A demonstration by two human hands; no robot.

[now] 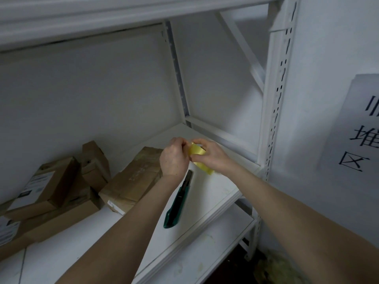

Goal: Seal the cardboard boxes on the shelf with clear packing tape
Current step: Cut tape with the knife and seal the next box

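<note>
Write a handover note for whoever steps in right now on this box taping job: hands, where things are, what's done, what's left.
Left hand: pinches the edge of the yellowish clear packing tape roll, apparently picking at the free end.
Right hand: grips the same roll above the white metal shelf.
Green utility knife: lies on the shelf below the hands, untouched.
Large brown cardboard box: just left of the hands; smaller brown cardboard boxes are piled further left.
Done: roll in hand. Whether any box is sealed, I cannot tell.
Left: pull tape, seal boxes, cut.
</note>
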